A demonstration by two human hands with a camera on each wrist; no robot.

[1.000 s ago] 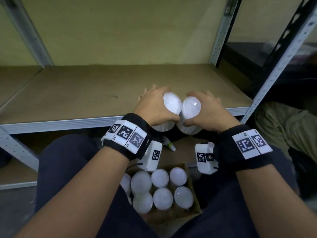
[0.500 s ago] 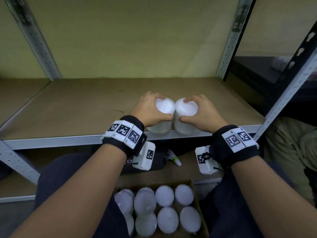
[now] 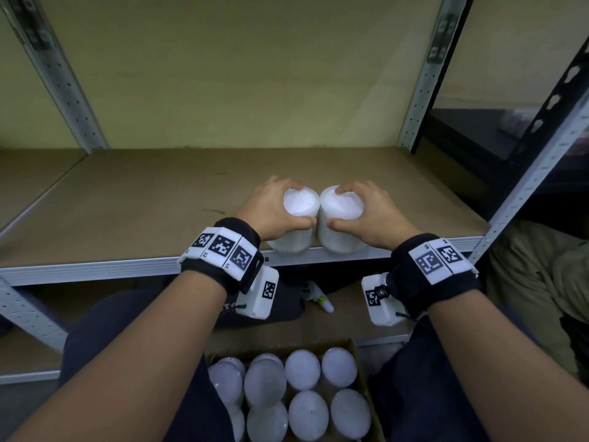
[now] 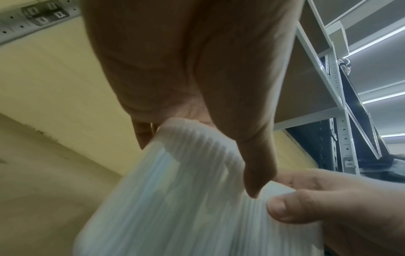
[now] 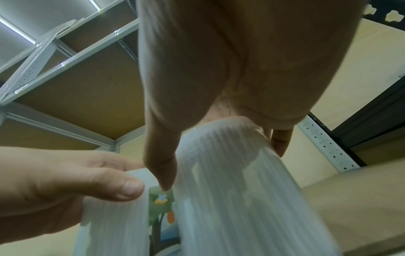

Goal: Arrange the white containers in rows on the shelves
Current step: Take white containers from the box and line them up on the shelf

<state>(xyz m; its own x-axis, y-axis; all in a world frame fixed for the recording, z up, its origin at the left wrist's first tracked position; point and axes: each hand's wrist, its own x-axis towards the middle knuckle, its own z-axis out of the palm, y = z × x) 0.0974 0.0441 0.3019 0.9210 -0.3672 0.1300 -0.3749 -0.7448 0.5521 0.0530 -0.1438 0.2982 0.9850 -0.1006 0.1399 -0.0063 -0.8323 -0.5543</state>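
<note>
Two ribbed white containers (image 3: 320, 223), probably light and stiff, stood touching at the shelf's (image 3: 134, 215) near edge, left hand (image 3: 271, 208) and right hand (image 3: 369, 215) each curled round one's top.

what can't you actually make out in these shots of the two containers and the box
- Container bottoms: in the head view the shelf's front edge and the left hand and right hand hide whether the left container and right container rest fully on the board.
- Label: in the right wrist view the green picture is blurred and partly hidden between the containers.
- Box: the head view's bottom edge cuts it off, so the count is unclear.
</note>
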